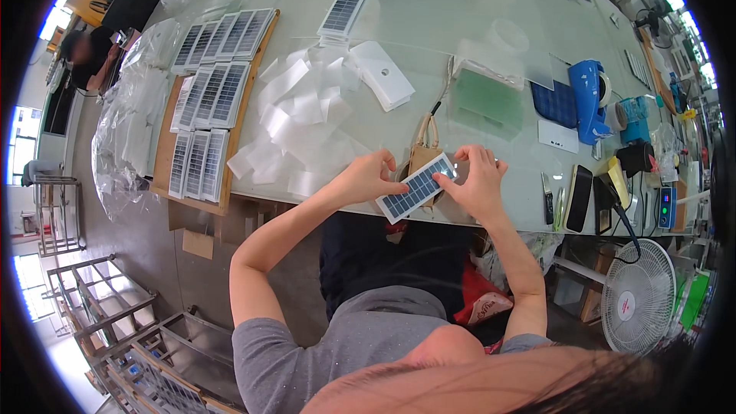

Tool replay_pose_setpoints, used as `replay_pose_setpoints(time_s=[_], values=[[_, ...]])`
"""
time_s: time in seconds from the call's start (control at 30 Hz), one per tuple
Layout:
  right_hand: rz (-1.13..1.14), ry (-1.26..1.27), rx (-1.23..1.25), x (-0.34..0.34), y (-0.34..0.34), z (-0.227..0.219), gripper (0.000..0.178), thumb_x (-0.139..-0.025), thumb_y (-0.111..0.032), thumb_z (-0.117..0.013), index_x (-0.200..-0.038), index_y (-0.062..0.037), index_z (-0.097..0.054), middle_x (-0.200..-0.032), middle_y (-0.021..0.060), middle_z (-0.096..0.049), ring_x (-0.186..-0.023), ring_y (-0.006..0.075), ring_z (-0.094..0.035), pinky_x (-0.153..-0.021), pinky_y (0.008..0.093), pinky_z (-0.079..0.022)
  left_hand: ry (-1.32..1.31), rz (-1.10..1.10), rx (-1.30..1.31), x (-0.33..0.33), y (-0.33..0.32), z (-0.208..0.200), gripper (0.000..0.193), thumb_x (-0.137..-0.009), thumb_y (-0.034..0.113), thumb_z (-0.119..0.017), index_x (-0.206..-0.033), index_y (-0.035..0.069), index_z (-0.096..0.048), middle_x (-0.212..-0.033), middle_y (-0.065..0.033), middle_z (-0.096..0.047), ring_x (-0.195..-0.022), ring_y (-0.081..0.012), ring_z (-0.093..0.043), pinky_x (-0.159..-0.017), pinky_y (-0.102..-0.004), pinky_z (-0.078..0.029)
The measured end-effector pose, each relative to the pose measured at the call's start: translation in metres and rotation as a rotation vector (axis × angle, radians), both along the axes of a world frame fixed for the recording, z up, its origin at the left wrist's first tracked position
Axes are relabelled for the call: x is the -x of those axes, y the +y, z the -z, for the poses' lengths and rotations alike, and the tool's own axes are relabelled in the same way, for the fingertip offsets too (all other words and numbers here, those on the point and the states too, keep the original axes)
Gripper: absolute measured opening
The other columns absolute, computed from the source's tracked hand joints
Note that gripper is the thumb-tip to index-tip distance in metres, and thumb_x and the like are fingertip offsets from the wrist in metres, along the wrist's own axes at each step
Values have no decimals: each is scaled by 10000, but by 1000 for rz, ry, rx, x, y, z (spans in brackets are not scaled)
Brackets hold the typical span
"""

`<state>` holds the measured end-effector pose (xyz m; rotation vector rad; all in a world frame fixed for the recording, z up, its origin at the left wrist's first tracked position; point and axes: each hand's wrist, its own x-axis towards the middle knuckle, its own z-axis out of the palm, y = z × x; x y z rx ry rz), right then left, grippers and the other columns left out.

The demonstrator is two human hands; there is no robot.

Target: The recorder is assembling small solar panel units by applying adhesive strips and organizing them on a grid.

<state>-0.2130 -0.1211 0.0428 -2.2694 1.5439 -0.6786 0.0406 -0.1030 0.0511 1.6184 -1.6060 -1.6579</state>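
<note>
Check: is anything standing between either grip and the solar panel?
Nothing visible is: the left grip meets the solar panel near its left end, the right grip near its right end. The tan object shows beyond it, blocking neither.

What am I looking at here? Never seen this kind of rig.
There is no robot: these are a person's bare hands. The one picture comes from a wide fisheye camera worn on the head, looking down, so straight edges bend near its rim.

The left hand and right hand together hold a small solar panel, tilted to the picture, over the near edge of the worktable.

On the table's left, a wooden board carries three rows of similar panels. Beside it lies a heap of translucent white strips, and farther right, a green sheet and a blue tape dispenser. A white fan stands at the lower right.
</note>
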Motion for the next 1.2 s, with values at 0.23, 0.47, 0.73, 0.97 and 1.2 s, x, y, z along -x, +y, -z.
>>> replay_pose_setpoints(time_s=[0.23,0.47,0.73,0.97,1.2], values=[[6,0,27,-8,11,2,510,-697,-327,-845,-1035,-110,-531,-1027,27,-543,-1002,240,-517,-867,409,-280,97,-14,34,-4,6,23,477,-775,251,-834,-1053,-8,-546,-786,-56,-622,-733,-129,-587,-629,-287,-480],[-81,-103,53,-18,21,2,533,-691,-331,-847,-1061,-121,-526,-1079,65,-524,-1052,277,-493,-889,445,-301,292,4,-79,-14,27,15,339,-864,46,-706,-1152,-28,-544,-922,-53,-651,-861,-96,-622,-767,-244,-508],[56,-149,290,17,-30,2,436,-742,-295,-800,-1066,-107,-577,-1081,27,-559,-1033,254,-524,-907,393,-313,173,-112,150,-94,-34,-33,400,-906,80,-630,-1292,24,-540,-954,-50,-647,-891,-110,-624,-809,-294,-516],[68,91,499,31,-85,7,503,-698,-243,-825,-1144,-195,-599,-1087,10,-558,-1080,236,-499,-927,423,-304,-183,-437,553,-125,-222,-61,431,-829,118,-664,-1237,-4,-600,-1003,-161,-686,-888,-229,-666,-757,-332,-535],[-115,49,409,42,-105,-5,278,-754,-189,-773,-1019,-191,-689,-956,2,-605,-1006,202,-524,-911,421,-303,-637,-421,713,-131,-241,-25,396,-790,159,-691,-1161,27,-646,-1149,-243,-633,-1161,-365,-565,-1002,-419,-456]])
